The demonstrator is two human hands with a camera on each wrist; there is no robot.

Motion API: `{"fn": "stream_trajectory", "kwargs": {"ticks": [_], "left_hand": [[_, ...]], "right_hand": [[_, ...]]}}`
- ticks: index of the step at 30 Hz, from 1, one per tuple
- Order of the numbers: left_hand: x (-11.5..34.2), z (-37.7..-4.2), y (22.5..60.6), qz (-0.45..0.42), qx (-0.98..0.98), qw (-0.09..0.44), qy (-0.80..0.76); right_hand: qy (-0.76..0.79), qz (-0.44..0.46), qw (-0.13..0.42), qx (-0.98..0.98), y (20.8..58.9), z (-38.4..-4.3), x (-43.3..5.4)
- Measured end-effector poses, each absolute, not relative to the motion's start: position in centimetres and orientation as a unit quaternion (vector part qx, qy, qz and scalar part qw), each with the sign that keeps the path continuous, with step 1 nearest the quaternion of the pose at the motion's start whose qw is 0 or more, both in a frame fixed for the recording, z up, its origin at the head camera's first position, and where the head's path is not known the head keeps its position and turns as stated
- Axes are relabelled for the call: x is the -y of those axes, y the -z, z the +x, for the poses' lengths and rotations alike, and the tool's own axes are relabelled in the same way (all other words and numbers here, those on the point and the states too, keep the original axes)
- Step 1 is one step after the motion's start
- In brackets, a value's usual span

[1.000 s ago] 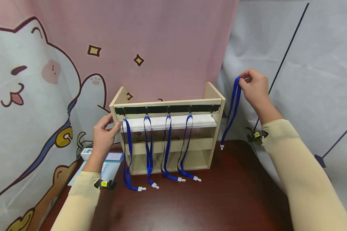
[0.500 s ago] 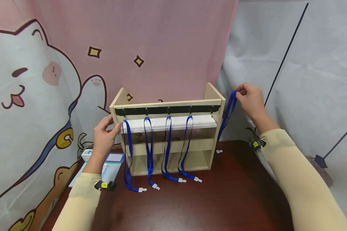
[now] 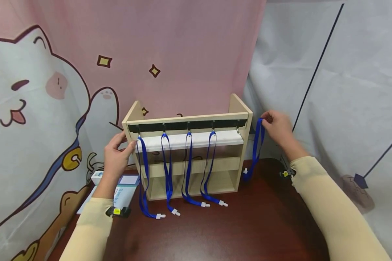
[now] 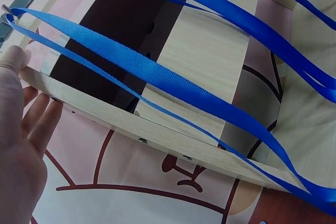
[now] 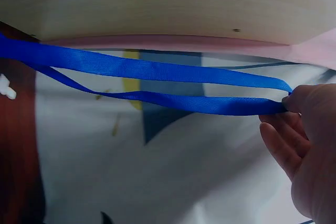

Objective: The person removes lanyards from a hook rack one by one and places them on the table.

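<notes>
My right hand (image 3: 278, 127) pinches the top loop of a blue lanyard (image 3: 256, 145) just right of the wooden rack (image 3: 196, 164). The strap hangs down in two strands, its white clip (image 3: 245, 170) low by the rack's side; in the right wrist view the lanyard (image 5: 173, 72) stretches leftward from thumb and fingers. With thumb in front and fingers along the outer face, my left hand (image 3: 115, 154) holds the rack's left side panel (image 4: 121, 116). Several blue lanyards (image 3: 145, 163) hang from metal hooks on the black strip (image 3: 176, 125); the rightmost hook (image 3: 237, 129) carries none.
A dark red-brown table (image 3: 215, 232) bears the rack. Left of it lie a light-blue printed packet (image 3: 125, 192) and a small white box (image 3: 97, 177). Behind hang a pink curtain (image 3: 189, 43) and white cloth (image 3: 339, 90). White clips of the hanging lanyards reach the tabletop.
My right hand has come down and slightly left with the lanyard, and its lower end now bunches near the table beside the rack. The left hand stays on the side panel.
</notes>
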State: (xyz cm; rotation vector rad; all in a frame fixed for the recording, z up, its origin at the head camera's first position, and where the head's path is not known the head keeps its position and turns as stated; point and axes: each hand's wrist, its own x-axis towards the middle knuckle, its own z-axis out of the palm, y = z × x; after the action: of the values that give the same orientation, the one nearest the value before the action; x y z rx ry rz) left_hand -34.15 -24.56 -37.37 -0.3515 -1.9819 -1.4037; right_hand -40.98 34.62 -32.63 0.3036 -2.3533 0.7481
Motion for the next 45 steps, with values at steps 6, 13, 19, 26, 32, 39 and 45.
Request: {"fn": "stream_trajectory", "kwargs": {"ticks": [6, 13, 19, 26, 32, 39, 45], "left_hand": [[24.6, -34.1, 37.5, -0.137, 0.762, 0.339, 0.534], [24.5, -34.0, 37.5, -0.139, 0.763, 0.341, 0.531], [24.4, -33.9, 37.6, -0.131, 0.767, 0.339, 0.528], [24.4, -34.0, 37.5, -0.137, 0.762, 0.338, 0.536], [24.5, -34.1, 37.6, -0.132, 0.762, 0.337, 0.537], [23.9, -33.5, 37.1, -0.115, 0.766, 0.334, 0.536], [22.9, -32.0, 35.8, -0.114, 0.767, 0.332, 0.537]], "right_hand": [[-0.3, 0.107, 0.299, 0.9, 35.3, -42.0, -34.7], [-0.291, 0.094, 0.294, 0.906, 38.1, -43.2, -34.8], [-0.307, 0.094, 0.275, 0.906, 40.4, -43.7, -34.9], [-0.337, 0.083, 0.224, 0.911, 42.6, -44.0, -34.4], [-0.355, 0.079, 0.188, 0.912, 44.6, -44.1, -34.1], [-0.371, 0.081, 0.15, 0.913, 46.9, -43.3, -33.8], [-0.378, 0.088, 0.138, 0.911, 49.2, -42.7, -33.5]]}}
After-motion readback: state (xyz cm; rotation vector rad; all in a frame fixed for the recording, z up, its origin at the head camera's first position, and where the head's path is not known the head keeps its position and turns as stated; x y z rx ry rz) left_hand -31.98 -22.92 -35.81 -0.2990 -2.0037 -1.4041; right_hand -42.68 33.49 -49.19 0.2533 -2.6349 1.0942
